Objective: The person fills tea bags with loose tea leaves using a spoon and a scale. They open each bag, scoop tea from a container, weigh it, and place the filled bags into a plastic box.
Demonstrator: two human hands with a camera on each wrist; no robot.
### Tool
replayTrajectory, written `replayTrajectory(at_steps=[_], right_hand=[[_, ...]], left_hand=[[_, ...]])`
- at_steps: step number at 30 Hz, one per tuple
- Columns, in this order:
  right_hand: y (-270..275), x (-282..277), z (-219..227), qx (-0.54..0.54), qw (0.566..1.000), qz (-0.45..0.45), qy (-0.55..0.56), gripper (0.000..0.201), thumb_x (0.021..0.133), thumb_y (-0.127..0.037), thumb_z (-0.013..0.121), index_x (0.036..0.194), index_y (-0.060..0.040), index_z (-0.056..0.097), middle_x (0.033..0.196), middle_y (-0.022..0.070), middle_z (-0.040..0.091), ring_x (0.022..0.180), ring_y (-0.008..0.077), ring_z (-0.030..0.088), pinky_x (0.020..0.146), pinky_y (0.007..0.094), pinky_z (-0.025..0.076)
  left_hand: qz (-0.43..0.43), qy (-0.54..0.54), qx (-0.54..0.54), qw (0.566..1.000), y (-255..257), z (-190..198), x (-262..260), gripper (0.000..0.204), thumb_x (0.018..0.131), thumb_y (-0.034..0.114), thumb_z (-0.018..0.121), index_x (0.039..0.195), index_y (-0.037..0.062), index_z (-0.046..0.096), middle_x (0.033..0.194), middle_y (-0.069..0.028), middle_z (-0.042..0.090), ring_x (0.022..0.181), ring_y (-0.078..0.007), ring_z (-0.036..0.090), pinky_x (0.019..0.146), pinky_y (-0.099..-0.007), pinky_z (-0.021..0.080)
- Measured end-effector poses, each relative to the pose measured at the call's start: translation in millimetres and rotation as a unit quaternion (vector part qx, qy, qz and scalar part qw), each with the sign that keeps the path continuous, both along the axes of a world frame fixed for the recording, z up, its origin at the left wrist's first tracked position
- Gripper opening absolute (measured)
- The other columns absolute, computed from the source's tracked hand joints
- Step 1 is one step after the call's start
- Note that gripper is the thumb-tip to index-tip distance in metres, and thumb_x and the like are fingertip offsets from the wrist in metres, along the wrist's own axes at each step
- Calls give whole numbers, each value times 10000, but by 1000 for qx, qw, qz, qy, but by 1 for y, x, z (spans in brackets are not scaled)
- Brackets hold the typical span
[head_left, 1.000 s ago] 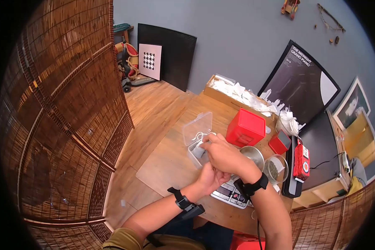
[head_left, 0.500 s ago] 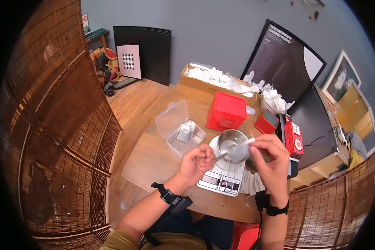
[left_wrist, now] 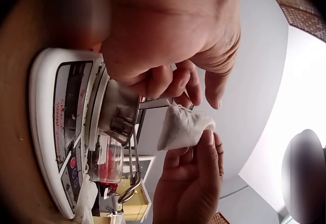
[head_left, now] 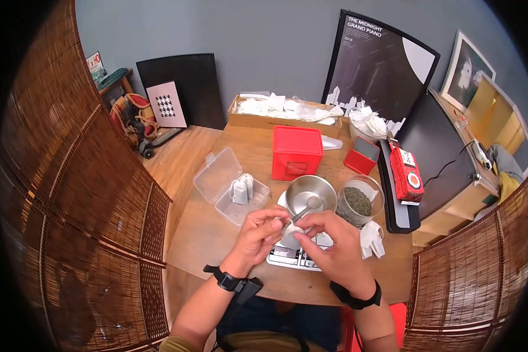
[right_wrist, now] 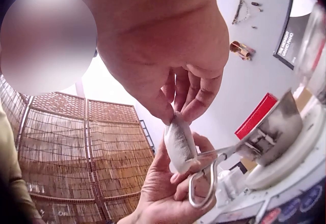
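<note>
A small white cloth tea bag (head_left: 290,237) is pinched by its edge between the thumb and fingers of my right hand (head_left: 337,246). My left hand (head_left: 253,242) grips a metal spoon (head_left: 314,202) by its handle, with its fingers close beside the bag's opening. The spoon's bowl points away, over a steel pot (head_left: 297,185). In the left wrist view the bag (left_wrist: 178,129) hangs between both hands, looking flat. Under the pot is a white kitchen scale (head_left: 280,259), partly hidden by my hands. A glass bowl (head_left: 380,199) of dried leaves stands right of the pot.
A clear plastic box (head_left: 226,215) with its lid up holds white bags, left of the pot. Behind stand a red tin (head_left: 298,154) and a cardboard box (head_left: 252,120) of white bags. More white bags (head_left: 371,242) lie at right, near a red packet (head_left: 406,176).
My right hand has come back from the plastic box, now with a flat tea bag, and has moved in beside my left hand. The head view has swung right.
</note>
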State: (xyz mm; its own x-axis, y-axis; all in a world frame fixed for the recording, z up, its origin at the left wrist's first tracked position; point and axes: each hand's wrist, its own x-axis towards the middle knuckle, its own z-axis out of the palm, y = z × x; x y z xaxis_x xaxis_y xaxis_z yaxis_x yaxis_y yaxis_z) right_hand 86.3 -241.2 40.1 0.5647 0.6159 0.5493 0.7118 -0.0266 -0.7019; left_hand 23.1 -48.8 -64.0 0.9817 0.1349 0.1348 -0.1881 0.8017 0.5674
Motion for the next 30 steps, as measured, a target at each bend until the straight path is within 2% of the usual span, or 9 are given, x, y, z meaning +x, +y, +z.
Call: replayTrajectory(at_steps=[3,5,6,8,9,11,15,20,30], right_hand=[[8,-5,-4,11,1000,-11,-16,240,889,-2,841,1086,4,705,1005,135,739,800,227,756,695,334,604],[10,-6,-5,14,999,-19,-28,243,888,-4,845,1082,2,699,996,134,737,800,229,757,688,336,605],[11,-6,-5,17,999,-26,-32,241,886,0,846,1077,2,699,1006,134,739,801,231,759,687,339,606],[11,-7,-6,19,999,-31,-36,240,884,3,847,1072,2,699,1017,133,742,802,233,761,687,342,608],[11,-8,-7,19,999,-32,-37,245,883,6,847,1083,2,706,1027,136,743,805,231,759,691,338,609],[10,-10,-6,19,998,-33,-40,252,882,9,848,1094,3,713,1038,139,744,808,229,756,694,335,610],[5,-7,-6,45,998,-36,-13,235,896,3,834,1111,9,739,1071,140,741,825,225,741,699,315,608],[6,-13,-6,11,999,-36,3,183,910,-7,817,1077,9,743,1099,125,726,822,220,731,684,305,600],[3,-24,-14,23,997,-65,-25,179,893,28,813,1042,8,715,1068,135,709,785,210,727,639,318,596]], left_hand=[[19,-14,38,999,1,-1,0,195,961,23,781,1154,25,809,1147,-80,733,721,-51,548,573,-184,364],[-22,-38,23,999,2,-2,-1,175,955,15,780,1126,22,818,1146,-78,719,858,-83,611,662,-199,434],[-22,-37,23,999,1,1,-1,175,955,15,780,1126,22,818,1146,-78,719,858,-83,611,662,-199,434],[-16,-51,31,998,-2,11,-2,162,960,6,771,1115,18,815,1128,-82,706,971,-122,645,782,-237,488],[-15,-51,31,998,-1,9,-2,162,960,6,771,1115,18,815,1128,-82,706,971,-122,645,782,-237,488],[-29,-40,15,999,2,1,-2,138,970,4,761,1099,16,810,1131,-81,691,1046,-152,657,879,-266,503],[-6,-47,6,999,-1,2,-1,116,988,17,754,1091,18,807,1126,-67,675,967,-122,633,780,-238,475],[-17,-32,39,999,-2,-5,0,110,1003,51,763,1099,23,807,1115,-51,657,820,-70,535,616,-213,348],[10,-46,37,998,-4,-9,3,92,1016,37,752,1088,39,809,1111,-58,656,684,-44,458,569,-213,319]])
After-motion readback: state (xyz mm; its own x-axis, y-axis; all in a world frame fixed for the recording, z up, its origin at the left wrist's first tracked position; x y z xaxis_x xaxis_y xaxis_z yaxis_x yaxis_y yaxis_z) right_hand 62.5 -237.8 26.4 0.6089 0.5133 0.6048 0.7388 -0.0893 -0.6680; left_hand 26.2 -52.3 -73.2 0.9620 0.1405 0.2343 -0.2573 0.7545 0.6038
